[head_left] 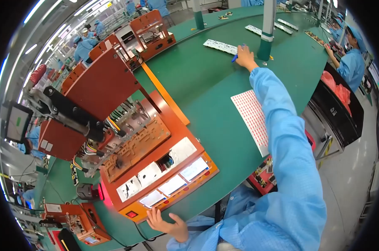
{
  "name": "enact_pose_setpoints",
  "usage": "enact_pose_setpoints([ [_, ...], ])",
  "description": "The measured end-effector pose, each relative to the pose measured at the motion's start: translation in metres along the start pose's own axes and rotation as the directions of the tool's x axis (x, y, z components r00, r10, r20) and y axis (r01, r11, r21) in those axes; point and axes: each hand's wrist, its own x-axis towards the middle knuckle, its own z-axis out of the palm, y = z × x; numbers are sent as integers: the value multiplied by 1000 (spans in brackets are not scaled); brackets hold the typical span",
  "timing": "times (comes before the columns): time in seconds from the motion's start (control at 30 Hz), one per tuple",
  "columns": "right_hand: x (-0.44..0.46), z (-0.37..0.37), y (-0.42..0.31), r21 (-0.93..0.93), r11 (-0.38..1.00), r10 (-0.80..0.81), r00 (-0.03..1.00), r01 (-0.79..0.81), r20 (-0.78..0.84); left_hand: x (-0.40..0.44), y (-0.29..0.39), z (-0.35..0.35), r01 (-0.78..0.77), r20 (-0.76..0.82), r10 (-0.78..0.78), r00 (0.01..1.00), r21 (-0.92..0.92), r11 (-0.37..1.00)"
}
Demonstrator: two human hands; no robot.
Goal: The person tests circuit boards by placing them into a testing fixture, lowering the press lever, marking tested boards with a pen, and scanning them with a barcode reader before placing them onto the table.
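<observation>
Board strip (220,46) beside right hand (244,57) (clamped on blue pen (234,58)), left hand (167,225) spread at machine (143,163)

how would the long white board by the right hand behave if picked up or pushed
The white board is probably stiff, as its long edges look straight. It seems likely to be light for its size, looking thin and flat. Pushed, it would probably slide rather than roll, since it lies flat on the green tabletop.

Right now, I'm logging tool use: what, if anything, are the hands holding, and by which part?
The right hand seems to hold a slim blue pen-like object; one end juts out, but the grip hides the held part. The left hand holds nothing.
</observation>
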Motion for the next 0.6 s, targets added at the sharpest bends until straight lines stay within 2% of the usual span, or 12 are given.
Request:
enact_pose_setpoints([
  [0.1, 26, 22, 8, 2, 991, 134, 979, -136, 150, -3, 0, 2, 9, 30, -10, 1000, 31, 999],
  [0.13, 29, 29, 8, 39, 990, 126, 984, -132, 130, -5, -1, 3, 7, 29, -8, 1000, 30, 1000],
  [0.23, 34, 30, 4, 138, 980, 100, 957, -142, 272, -5, -2, 4, 5, 32, -6, 999, 35, 999],
  [0.33, 36, 33, -1, 104, 995, -11, 1000, 12, -12, -3, 1, 4, 7, 27, -8, 1000, 36, 999],
  [0.4, 28, 17, -14, 118, 993, -27, 999, 32, -48, -4, -2, 4, -2, 25, 1, 1000, 44, 999],
  [0.43, 28, 11, -17, 169, 985, -52, 998, 46, 33, -6, -4, 5, -6, 24, 5, 1000, 50, 999],
  [0.47, 25, 4, -18, 154, 970, -190, 982, 188, -3, -7, -4, 6, -7, 18, 6, 1000, 55, 998],
  [0.5, 20, -14, -25, 150, 973, -189, 979, 176, 74, -7, -4, 7, -16, 11, 15, 1000, 37, 999],
  [0.57, 17, -32, -33, 216, 974, -112, 976, 70, 185, -8, -6, 6, -28, -1, 28, 1000, 11, 1000],
  [0.6, 16, -46, -36, 321, 944, -43, 942, -71, 334, -8, -6, 5, -25, 3, 25, 1000, -2, 1000],
])
